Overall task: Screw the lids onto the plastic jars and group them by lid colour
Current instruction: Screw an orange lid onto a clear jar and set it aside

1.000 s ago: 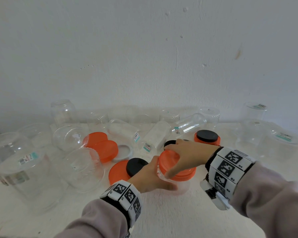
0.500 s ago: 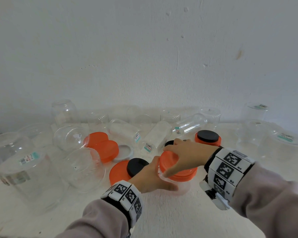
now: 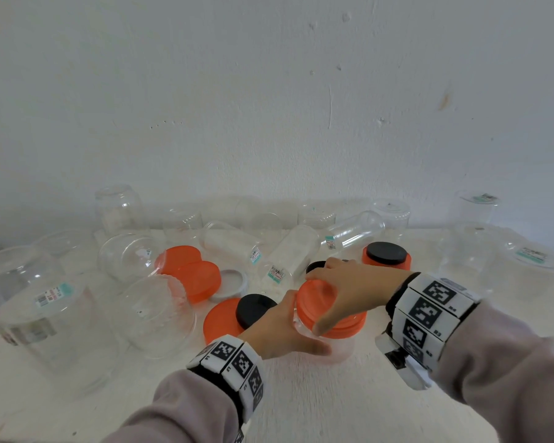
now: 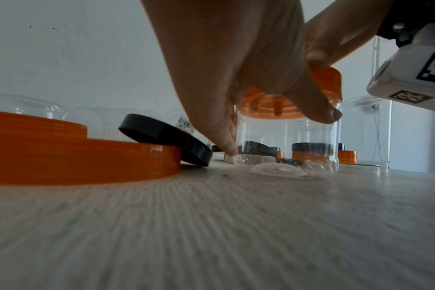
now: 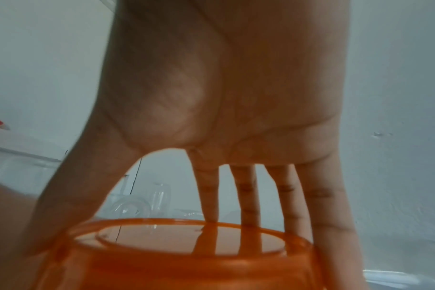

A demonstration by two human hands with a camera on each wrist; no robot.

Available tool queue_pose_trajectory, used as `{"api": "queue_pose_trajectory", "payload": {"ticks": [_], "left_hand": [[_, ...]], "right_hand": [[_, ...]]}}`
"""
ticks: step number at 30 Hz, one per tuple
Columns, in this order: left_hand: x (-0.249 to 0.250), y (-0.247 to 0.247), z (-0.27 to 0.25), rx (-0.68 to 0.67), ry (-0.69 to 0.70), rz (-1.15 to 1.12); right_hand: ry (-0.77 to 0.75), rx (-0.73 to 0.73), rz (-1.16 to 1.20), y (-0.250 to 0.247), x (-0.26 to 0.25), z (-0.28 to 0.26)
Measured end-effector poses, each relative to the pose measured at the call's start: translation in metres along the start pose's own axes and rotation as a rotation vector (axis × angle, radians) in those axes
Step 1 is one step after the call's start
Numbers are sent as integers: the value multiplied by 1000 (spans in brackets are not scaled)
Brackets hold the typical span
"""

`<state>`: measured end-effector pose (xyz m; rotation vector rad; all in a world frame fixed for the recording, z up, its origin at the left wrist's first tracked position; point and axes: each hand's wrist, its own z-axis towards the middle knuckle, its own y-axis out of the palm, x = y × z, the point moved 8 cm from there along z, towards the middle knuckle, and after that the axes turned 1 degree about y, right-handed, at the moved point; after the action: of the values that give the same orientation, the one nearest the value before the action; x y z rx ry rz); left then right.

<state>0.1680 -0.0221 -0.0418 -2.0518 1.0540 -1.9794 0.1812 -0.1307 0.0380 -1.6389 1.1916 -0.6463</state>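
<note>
A small clear plastic jar [image 3: 339, 346] [image 4: 286, 141] stands upright on the white table in front of me. An orange lid [image 3: 320, 302] [image 5: 186, 255] sits on its mouth. My left hand [image 3: 282, 330] [image 4: 236, 78] grips the jar's body from the left. My right hand [image 3: 349, 282] [image 5: 211, 98] reaches over from the right, thumb and fingers wrapped round the orange lid. Loose orange lids [image 3: 202, 279] and a black lid [image 3: 253, 308] lying on a wide orange lid [image 3: 221, 321] are just left of the jar.
Several empty clear jars [image 3: 147, 311] stand or lie along the wall and at the left, some large [image 3: 36, 318]. A black lid on an orange lid [image 3: 386, 255] sits behind my right hand. A white lid [image 3: 231, 282] lies among the orange ones. More jars [image 3: 538, 263] stand at the right.
Both hands stay on the same jar and lid. The right hand has shifted only slightly on the orange lid; nothing else moved.
</note>
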Motion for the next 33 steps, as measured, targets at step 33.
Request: {"api": "queue_pose_trajectory", "payload": {"ticks": [33], "left_hand": [[6,1,-2,42,70,-40]], "right_hand": [[152,275,-27,15,-8,-14]]}}
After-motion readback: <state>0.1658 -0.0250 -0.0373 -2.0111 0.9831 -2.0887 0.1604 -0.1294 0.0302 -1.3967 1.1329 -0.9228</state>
